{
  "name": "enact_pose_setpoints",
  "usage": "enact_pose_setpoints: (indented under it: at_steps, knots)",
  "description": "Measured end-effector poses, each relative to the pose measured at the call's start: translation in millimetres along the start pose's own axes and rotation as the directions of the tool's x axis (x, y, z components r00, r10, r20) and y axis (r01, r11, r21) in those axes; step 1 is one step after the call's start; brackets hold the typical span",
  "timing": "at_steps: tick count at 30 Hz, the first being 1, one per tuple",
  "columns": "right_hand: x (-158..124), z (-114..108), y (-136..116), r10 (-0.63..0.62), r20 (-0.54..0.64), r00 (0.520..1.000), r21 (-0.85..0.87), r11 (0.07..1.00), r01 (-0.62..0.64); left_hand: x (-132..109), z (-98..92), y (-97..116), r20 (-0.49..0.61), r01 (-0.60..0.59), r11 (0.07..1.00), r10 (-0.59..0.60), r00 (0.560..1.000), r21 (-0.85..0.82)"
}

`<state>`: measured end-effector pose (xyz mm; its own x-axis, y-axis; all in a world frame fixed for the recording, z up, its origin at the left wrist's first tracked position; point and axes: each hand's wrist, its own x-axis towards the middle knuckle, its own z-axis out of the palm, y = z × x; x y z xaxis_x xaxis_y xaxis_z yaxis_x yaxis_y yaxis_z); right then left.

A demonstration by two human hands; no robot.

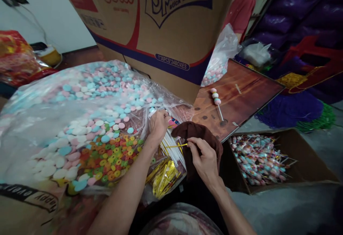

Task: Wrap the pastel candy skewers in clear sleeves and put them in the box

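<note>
My right hand (204,158) pinches one end of a gold twist tie (175,145), which stretches left over a bundle of white sticks (173,149). Just above those sticks, my left hand (159,122) is closed; what its fingers hold is hidden. Beside it lie some small printed wrappers (174,121). More gold twist ties (166,179) fill a clear bag below the sticks. On the table a candy skewer (216,101) of pink and white pieces on a white stick lies apart from both hands. A brown cloth (198,133) sits behind my right hand.
An open clear bag (88,111) of pastel candies and fruit-coloured rings (112,156) spreads at the left. A tall carton (150,24) stands ahead on the wooden table (252,88). An open box (308,160) of wrapped candy sticks is at the right. A person in a red shirt (242,9) is behind.
</note>
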<state>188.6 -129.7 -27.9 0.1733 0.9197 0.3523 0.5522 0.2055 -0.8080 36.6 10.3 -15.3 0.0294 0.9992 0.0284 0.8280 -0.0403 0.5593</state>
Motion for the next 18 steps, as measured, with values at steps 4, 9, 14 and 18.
enact_pose_setpoints:
  at_steps: [4,9,14,18]
  knots:
    - [-2,-2,0,0.015,0.012,1.000,-0.004,1.000,-0.015,1,-1.6,-6,-0.078,-0.015,0.984,0.002,0.997,-0.175]
    - [14,0,-14,0.235,-0.013,0.972,0.202,0.953,-0.227,-22,-14.1,8,-0.182,-0.113,0.895,0.037,0.983,-0.431]
    - [39,9,-28,0.350,0.098,0.932,0.533,0.772,-0.346,-63,-19.0,34,-0.215,-0.214,0.790,0.106,0.971,-0.574]
    - [45,12,-30,0.367,0.044,0.929,0.587,0.743,-0.321,-83,-13.2,40,-0.165,-0.034,0.467,-0.243,0.956,-0.884]
